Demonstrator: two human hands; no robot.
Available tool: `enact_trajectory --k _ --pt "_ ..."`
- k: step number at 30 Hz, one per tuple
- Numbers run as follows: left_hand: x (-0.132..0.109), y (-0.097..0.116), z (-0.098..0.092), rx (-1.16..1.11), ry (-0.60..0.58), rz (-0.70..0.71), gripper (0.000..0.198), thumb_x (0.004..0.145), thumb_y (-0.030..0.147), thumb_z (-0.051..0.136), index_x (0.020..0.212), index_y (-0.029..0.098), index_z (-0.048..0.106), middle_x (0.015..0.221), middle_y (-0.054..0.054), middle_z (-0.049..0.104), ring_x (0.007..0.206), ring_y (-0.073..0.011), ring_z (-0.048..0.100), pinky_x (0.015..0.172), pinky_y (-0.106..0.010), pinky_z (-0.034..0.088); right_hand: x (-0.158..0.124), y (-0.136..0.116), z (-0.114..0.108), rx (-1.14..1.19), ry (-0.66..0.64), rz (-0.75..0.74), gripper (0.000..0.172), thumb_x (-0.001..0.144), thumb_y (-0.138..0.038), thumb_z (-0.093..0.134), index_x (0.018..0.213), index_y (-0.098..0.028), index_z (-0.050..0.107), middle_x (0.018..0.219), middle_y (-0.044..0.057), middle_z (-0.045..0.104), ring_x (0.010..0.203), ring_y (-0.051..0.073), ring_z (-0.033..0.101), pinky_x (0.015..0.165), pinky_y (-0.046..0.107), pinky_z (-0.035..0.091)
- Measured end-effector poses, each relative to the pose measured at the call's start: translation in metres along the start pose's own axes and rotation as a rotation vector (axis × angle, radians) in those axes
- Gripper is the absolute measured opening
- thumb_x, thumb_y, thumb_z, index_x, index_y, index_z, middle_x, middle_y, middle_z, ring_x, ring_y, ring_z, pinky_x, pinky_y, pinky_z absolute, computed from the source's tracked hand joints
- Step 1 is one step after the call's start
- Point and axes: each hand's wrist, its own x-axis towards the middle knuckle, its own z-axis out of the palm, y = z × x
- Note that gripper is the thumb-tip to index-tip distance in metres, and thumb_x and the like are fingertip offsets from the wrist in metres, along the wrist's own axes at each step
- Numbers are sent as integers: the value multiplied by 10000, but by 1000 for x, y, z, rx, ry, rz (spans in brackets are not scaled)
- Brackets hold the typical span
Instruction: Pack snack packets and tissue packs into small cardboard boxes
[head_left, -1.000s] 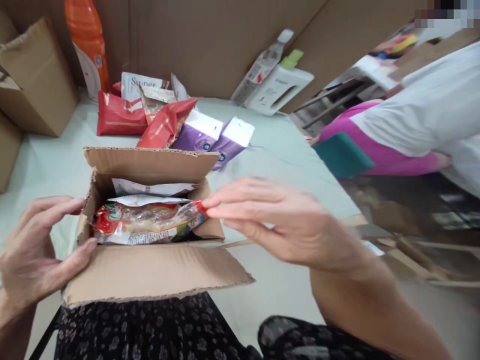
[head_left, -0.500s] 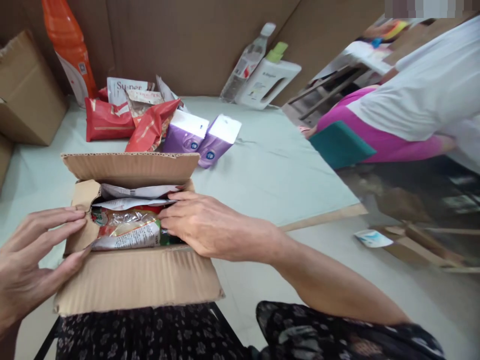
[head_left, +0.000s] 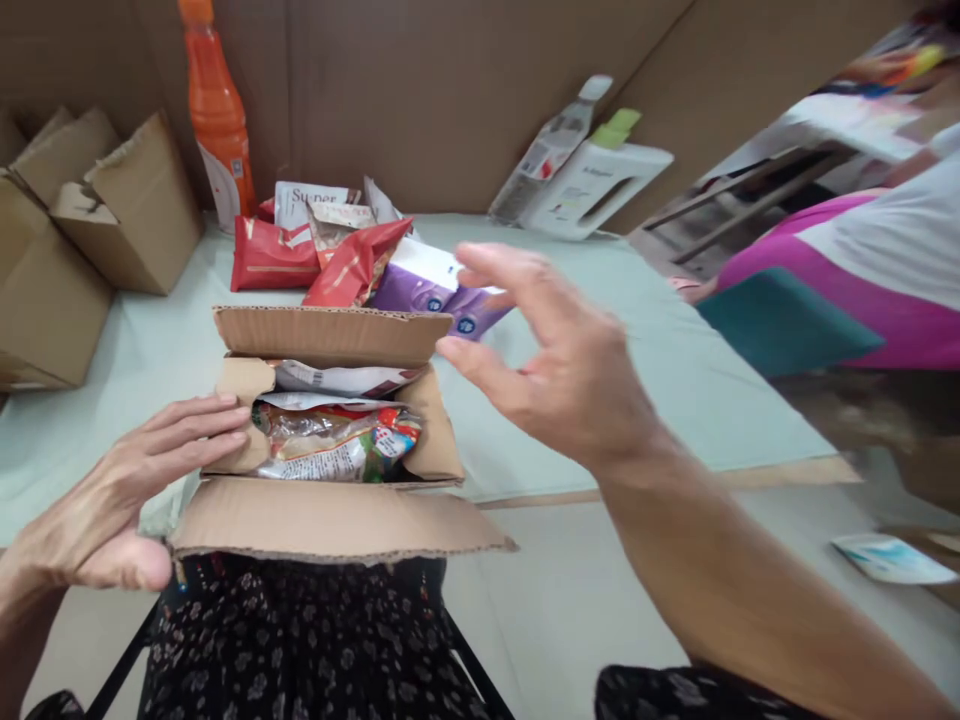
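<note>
An open cardboard box (head_left: 330, 520) rests on my lap, stuffed with snack packets (head_left: 337, 445). My left hand (head_left: 127, 500) lies flat against the box's left side flap, fingers stretched out. Held in the air to the right of the box, my right hand (head_left: 555, 365) has its fingers spread and nothing in them. Just behind that hand lie two purple cartons (head_left: 427, 285) on the pale green mat (head_left: 570, 400). Red packets (head_left: 300, 258) are piled beyond the box.
An orange bottle (head_left: 217, 120) stands at the back wall. Empty cardboard boxes (head_left: 90, 220) sit at the left. A clear bottle and a white jug (head_left: 592, 185) lean at the back right. Another person in white and pink (head_left: 862, 270) is at the right.
My right hand has come out of the box and risen to the right, open. The left hand has stayed on the box's left flap.
</note>
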Motion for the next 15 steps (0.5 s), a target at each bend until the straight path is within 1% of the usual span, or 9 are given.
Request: enact_trajectory --k 2,3,5,6,7,9,11,13,15 --pt "-3 5 -1 23 -33 -20 913 960 890 277 1639 295 413 1668 -121 489 1552 -368 448 1253 -591 438 2 6 12 67 -49 14 379 958 -201 694 1329 -277 704 1230 62 784 1092 264 756 974 448 632" --pt "-3 7 1 65 -44 -42 914 951 887 351 1646 296 396 1679 -125 472 1560 -372 437 1264 -598 423 0 7 18 92 -66 7 290 970 -190 677 1243 -263 740 1134 49 804 1016 238 769 940 417 641" --pt "-2 11 8 169 -19 -75 865 951 793 556 1644 302 393 1662 -119 497 1551 -374 451 1300 -625 356 -6 6 24 116 -80 -27 169 990 -171 648 1065 -249 778 1009 33 811 938 205 773 900 375 644" --pt "1 11 13 211 24 -76 806 956 710 633 1622 306 428 1623 -107 548 1530 -367 481 1308 -629 342 -10 4 26 119 -83 -49 157 995 -168 644 1011 -246 779 991 33 810 927 199 772 889 366 643" --pt "4 12 18 234 83 -68 700 973 610 672 1579 312 487 1550 -89 623 1492 -351 529 1301 -615 366 -14 3 26 122 -92 -68 154 999 -170 645 990 -246 779 995 37 809 926 198 771 882 364 642" --pt "14 11 28 231 216 -54 439 1016 419 664 1438 312 612 1322 -52 760 1352 -298 653 1223 -533 500 -19 1 23 132 -137 -94 150 1009 -177 645 1015 -245 779 1027 54 809 930 201 767 867 367 639" --pt "23 10 34 233 355 -106 301 1021 296 661 1322 296 663 1150 -35 790 1173 -251 736 1068 -427 619 -22 2 19 151 -212 -118 175 1027 -188 621 1078 -244 780 1076 74 809 957 212 765 864 377 635" --pt "30 10 38 284 503 -194 392 985 261 715 1365 292 628 1175 -49 762 1106 -246 743 991 -406 648 -23 7 12 186 -291 -134 237 1050 -200 570 1172 -250 768 1150 86 805 1036 226 761 904 389 630" --pt "32 9 40 351 603 -242 578 942 258 766 1475 316 551 1367 -89 683 1231 -297 695 1054 -482 622 -25 13 5 241 -347 -122 307 1081 -226 503 1278 -271 733 1232 78 792 1149 226 744 985 392 614"
